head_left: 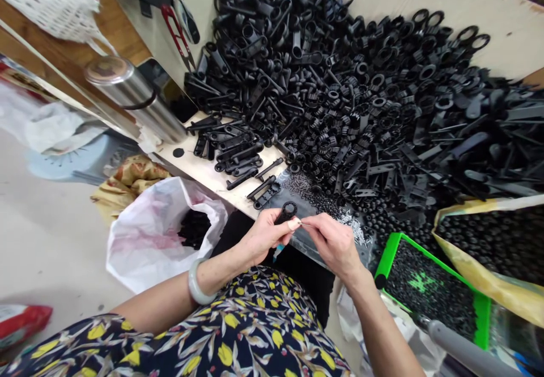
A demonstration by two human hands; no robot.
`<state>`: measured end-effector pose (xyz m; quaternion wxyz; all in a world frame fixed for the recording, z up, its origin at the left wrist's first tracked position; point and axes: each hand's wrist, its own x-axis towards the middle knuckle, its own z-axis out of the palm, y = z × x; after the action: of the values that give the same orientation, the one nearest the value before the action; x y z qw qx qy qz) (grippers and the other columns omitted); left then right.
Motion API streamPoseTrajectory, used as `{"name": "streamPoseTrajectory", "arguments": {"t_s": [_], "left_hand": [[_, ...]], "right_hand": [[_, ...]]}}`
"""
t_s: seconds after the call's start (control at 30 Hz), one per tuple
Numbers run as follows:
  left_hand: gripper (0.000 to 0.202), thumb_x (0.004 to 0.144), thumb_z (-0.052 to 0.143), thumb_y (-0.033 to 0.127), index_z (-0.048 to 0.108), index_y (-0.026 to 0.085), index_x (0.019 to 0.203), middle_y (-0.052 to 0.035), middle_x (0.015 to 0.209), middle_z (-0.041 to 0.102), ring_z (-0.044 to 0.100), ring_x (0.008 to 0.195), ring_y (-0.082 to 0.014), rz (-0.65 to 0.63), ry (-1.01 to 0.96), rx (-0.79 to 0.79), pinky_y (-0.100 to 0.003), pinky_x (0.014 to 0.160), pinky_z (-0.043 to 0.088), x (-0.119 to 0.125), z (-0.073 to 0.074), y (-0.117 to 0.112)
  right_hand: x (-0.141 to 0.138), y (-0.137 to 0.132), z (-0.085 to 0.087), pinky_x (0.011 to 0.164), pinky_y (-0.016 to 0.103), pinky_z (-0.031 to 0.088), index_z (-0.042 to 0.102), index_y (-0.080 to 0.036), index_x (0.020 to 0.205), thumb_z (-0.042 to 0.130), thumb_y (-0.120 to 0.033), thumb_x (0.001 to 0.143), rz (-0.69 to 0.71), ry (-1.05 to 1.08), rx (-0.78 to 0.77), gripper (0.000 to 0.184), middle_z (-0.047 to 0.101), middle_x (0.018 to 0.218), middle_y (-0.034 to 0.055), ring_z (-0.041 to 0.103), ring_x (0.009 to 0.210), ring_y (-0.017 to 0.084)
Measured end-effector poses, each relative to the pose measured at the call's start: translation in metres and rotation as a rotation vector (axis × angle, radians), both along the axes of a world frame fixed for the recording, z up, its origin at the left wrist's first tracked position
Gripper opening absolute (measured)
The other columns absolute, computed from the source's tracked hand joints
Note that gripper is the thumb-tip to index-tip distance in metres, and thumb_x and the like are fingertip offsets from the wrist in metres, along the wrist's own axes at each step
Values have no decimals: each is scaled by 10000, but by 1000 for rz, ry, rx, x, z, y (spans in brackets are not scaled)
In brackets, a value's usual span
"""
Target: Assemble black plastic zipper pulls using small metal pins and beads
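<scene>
My left hand [264, 236] is closed around a black plastic part with a ring-shaped end [289, 211], which sticks up past the fingers above the table's front edge. Close beside it, the thumb and fingertips of my right hand [334, 242] pinch a thin metal pin [305, 224] pointing at the left thumb. Whether the pin touches the black part is hidden by that thumb. Just beyond the hands lie small silver pins [356, 225] and loose black handle-like pieces [267, 194].
A large heap of black plastic parts [314, 76] covers the back of the table. At left stand a steel flask [140, 102] and a white sack [140, 235] holding black pieces. A green tray [481, 314] of small black bits and a yellow-edged bag [471, 261] are at right.
</scene>
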<state>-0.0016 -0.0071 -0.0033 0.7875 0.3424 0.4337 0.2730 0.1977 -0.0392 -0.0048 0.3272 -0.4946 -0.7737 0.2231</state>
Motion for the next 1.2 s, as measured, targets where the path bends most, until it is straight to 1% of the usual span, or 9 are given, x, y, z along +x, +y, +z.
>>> {"name": "streamPoseTrajectory", "arguments": {"t_s": [0.1,0.27,0.37,0.47,0.57,0.67,0.93,1.07,1.2], "left_hand": [[449,763,826,543,580,168,739,63,511,491,302,432,-34,4,-28,-32,-200,425,143,1,0,1],[438,714,874,506,607,159,738,72,522,474,316,438,-29,17,-104,-137,-192,410,135,4,-1,2],[423,699,897,462,604,160,742,75,555,485,331,441,-23,75,-138,-187,-184,402,149,7,-5,0],[405,696,903,438,615,161,763,84,539,481,330,427,-24,134,-147,-233,-182,397,160,10,-8,-2],[385,707,890,420,608,163,755,87,505,477,325,413,-24,158,-139,-253,-184,405,165,11,-8,-3],[369,723,869,424,612,159,738,71,507,504,332,415,-27,149,-123,-244,-189,408,168,11,-5,-4],[360,751,845,442,661,133,751,19,552,596,372,416,-31,139,-86,-159,-194,402,173,11,-9,-7],[333,809,814,437,688,130,836,12,565,631,355,403,-29,117,-53,-85,-190,401,171,9,-13,-10],[323,849,787,437,678,134,836,5,575,644,336,411,-29,93,-12,-25,-185,407,185,7,-14,-13]], "right_hand": [[-1,-1,-2,688,280,551,739,-229,1025,623,-242,1030,-44,87,-34,117,760,889,38,695,750,154],[-10,-8,-11,506,251,476,743,-229,954,705,-368,975,-285,254,-175,146,719,773,-1,574,546,119],[-15,-12,-14,522,265,486,747,-227,907,716,-351,969,-336,252,-110,143,726,777,15,604,581,135],[-18,-14,-16,602,289,546,764,-235,969,690,-258,985,-312,214,8,79,768,862,43,689,689,164],[-20,-16,-18,682,318,593,765,-245,1066,660,-198,992,-286,166,74,137,796,944,66,741,771,188],[-21,-19,-20,667,311,595,759,-249,1109,661,-176,986,-300,151,95,173,801,950,65,738,752,179],[-19,-20,-22,537,278,501,765,-239,1060,648,-206,986,-305,120,67,143,765,852,39,598,562,129],[-13,-17,-18,497,258,440,759,-227,993,648,-203,984,-225,107,24,114,729,783,16,531,523,107],[-3,-11,-12,528,255,448,744,-223,953,634,-227,1001,-119,71,-17,120,709,751,7,560,554,112]]}}
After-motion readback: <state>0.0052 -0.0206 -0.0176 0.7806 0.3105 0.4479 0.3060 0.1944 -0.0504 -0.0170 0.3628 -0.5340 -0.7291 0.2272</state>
